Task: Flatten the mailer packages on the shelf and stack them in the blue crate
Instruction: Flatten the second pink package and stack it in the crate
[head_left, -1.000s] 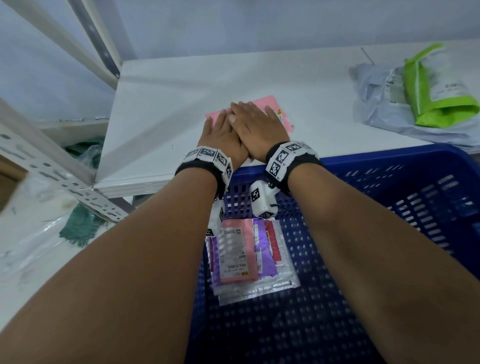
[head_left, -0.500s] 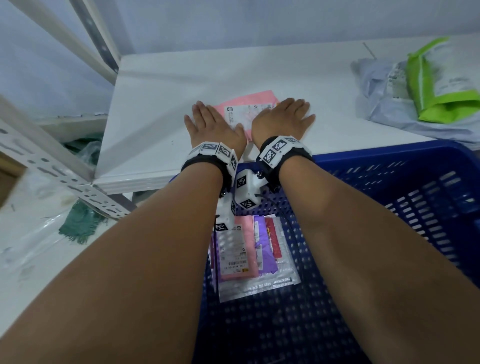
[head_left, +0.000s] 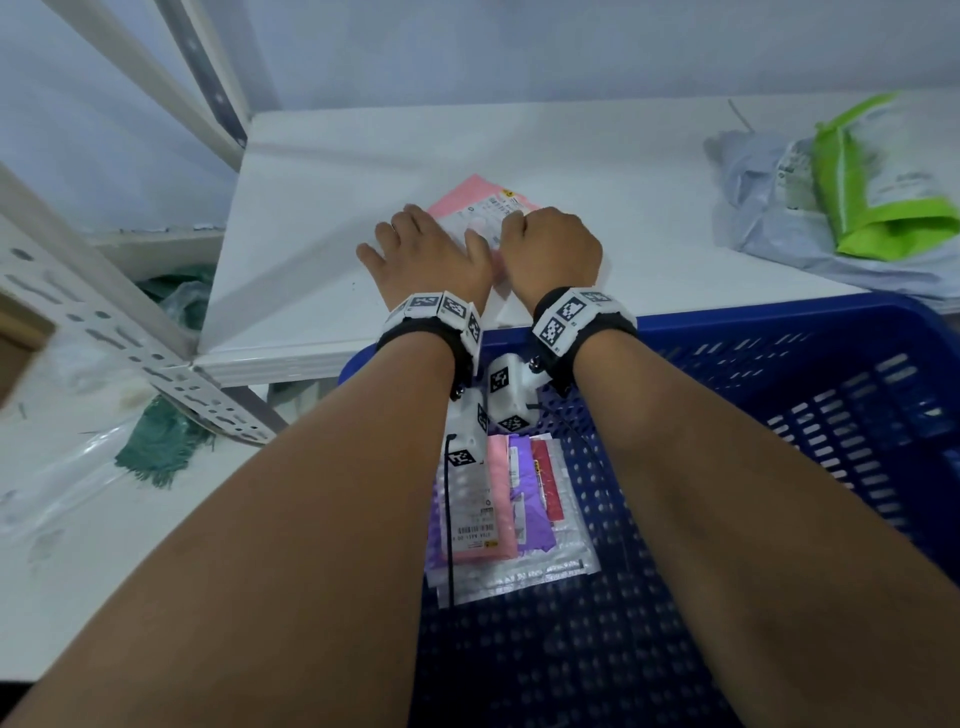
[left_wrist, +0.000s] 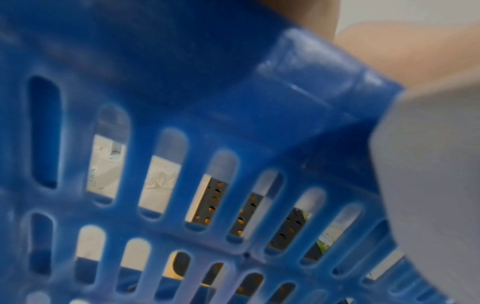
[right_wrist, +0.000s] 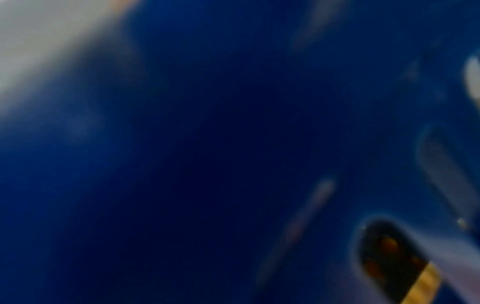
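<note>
A pink mailer (head_left: 478, 208) with a white label lies flat on the white shelf (head_left: 597, 166), near its front edge. My left hand (head_left: 415, 249) lies flat with fingers spread, pressing the mailer's left part and the shelf beside it. At the mailer's right edge my right hand (head_left: 550, 244) grips it with curled fingers; the fingertips are hidden. The blue crate (head_left: 779, 332) stands below the shelf edge under my forearms, with a stack of flat mailers (head_left: 514, 499) on its floor. Both wrist views show only the blurred crate wall (left_wrist: 207, 102) (right_wrist: 233, 144).
A crumpled grey mailer (head_left: 763, 208) and a green mailer (head_left: 872, 187) lie at the shelf's right end. A perforated metal beam (head_left: 119, 332) and shelf posts (head_left: 202, 78) stand at the left, with green cloth (head_left: 161, 447) on the plastic-covered floor.
A second ago both hands lay stacked on the mailer, then slid apart flat across it. Now the right hand has curled at the right edge and the mailer sits slightly turned.
</note>
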